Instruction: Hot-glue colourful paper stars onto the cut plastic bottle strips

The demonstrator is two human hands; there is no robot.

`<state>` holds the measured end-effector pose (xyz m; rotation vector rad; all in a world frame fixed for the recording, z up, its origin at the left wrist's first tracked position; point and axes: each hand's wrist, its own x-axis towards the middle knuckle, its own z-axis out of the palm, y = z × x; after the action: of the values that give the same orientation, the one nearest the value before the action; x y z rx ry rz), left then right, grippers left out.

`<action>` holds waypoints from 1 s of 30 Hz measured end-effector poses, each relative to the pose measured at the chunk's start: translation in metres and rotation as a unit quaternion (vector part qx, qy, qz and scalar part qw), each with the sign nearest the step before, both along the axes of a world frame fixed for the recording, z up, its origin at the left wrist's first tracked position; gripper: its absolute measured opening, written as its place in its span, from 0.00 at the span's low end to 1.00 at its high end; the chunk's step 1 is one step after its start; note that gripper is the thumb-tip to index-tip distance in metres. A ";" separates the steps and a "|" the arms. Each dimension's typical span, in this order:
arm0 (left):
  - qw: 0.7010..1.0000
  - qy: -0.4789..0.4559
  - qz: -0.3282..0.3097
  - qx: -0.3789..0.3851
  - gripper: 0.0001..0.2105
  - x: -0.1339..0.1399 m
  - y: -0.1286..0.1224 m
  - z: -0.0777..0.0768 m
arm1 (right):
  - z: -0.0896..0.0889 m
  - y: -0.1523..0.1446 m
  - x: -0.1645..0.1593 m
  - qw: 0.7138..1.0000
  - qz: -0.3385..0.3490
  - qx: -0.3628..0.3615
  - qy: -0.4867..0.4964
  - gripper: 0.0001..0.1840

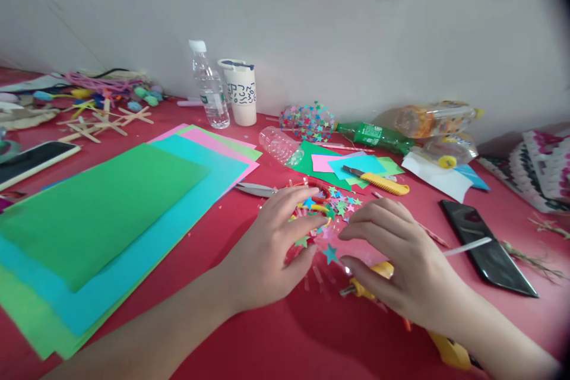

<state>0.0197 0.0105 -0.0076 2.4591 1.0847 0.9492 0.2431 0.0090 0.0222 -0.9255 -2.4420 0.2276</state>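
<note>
A: Head view. Status?

B: Left hand [267,243] and right hand [405,249] face each other over the red counter [267,350]. Left: fingers curved, thumb well apart from index. Right: fingers bent, thumb spread off below them.

A: Gripping anything?

B: Can't tell. Faint clear plastic [318,276] shows between them, but it's see-through and blurred; maybe held by its edges, maybe not. Blue star [330,253] sits between the thumbs; can't say if it's stuck to the plastic.

A: Done so far?

B: Star shapes are made: loose stars [345,205] lie scattered just beyond the hands. Star-covered bottle [307,122] lies near the wall; looks finished, my read.

A: Remaining?

B: Loose stars look unattached. Clear bottle section [280,145] at the back is bare. I'd call the piece between the hands partway at best.

A: Tools?

B: Scissors [256,190] just past left hand. Yellow glue gun [371,280] by right thumb. Yellow cutter [383,183] on paper scraps [327,162]. Coloured sheets [133,202] stacked to the left.
</note>
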 end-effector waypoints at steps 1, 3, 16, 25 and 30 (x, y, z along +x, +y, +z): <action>1.000 0.000 -0.004 0.000 0.16 0.000 0.000 0.001 | 0.000 0.000 0.000 1.000 -0.003 -0.017 -0.002 0.08; 1.000 -0.003 -0.017 -0.001 0.18 -0.001 0.000 0.003 | -0.002 0.000 -0.001 1.000 -0.002 -0.027 -0.003 0.09; 0.999 -0.003 -0.022 -0.049 0.25 -0.005 -0.002 0.005 | -0.005 -0.001 -0.008 1.000 -0.010 0.028 0.001 0.02; 0.998 -0.048 0.028 -0.035 0.18 -0.013 0.004 0.010 | 0.001 0.004 0.003 0.999 -0.024 0.012 0.029 0.07; 0.994 -0.096 0.046 -0.023 0.16 -0.027 0.014 0.012 | -0.002 0.014 0.020 0.995 -0.080 -0.048 -0.034 0.11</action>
<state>-0.0070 0.0250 0.0046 2.2453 1.1479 1.1483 0.2634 0.0226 0.0207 -1.1832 -2.4216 0.2626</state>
